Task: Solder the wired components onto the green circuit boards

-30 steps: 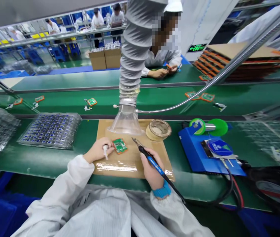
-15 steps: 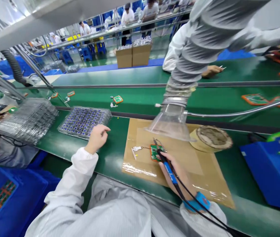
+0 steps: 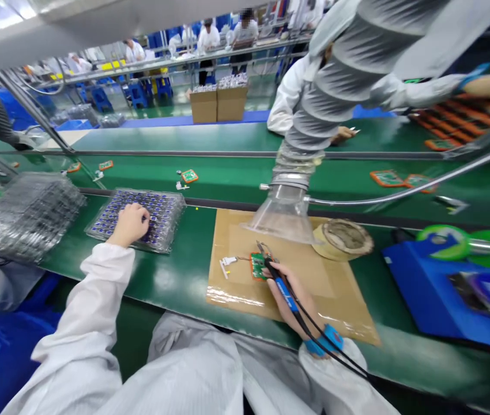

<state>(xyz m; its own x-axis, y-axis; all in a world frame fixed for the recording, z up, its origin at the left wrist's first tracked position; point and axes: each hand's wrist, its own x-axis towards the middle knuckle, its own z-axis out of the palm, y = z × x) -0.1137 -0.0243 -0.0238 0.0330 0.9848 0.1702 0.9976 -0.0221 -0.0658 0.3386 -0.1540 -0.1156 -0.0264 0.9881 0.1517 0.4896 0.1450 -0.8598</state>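
Observation:
My left hand [image 3: 130,225] is over a clear plastic tray [image 3: 165,245] filled with rows of small blue-and-dark parts. Its fingers are curled down in a pinch at the parts, and whatever is between the fingertips is hidden. My right hand [image 3: 290,291] grips a soldering iron [image 3: 286,294] with a blue and black handle and two black cables. The iron's metal tip is over a green circuit board [image 3: 257,266] in an orange frame. A thin wire joins the board to a white connector piece [image 3: 228,262] on the brown mat [image 3: 236,294].
A clear fume hood [image 3: 282,216] hangs just above the mat. Beside it lies a tape roll [image 3: 343,239]. A blue holder [image 3: 422,300] stands right, stacked clear trays [image 3: 24,213] left. More framed boards [image 3: 189,176] lie on the green belt; a co-worker's hand [image 3: 343,135] is across it.
My left hand has moved left onto the tray of parts, its fingers lowered. My right hand keeps the soldering iron at the board. The whole view has shifted slightly. Across the belt, a co-worker's arm shows near stacked boards.

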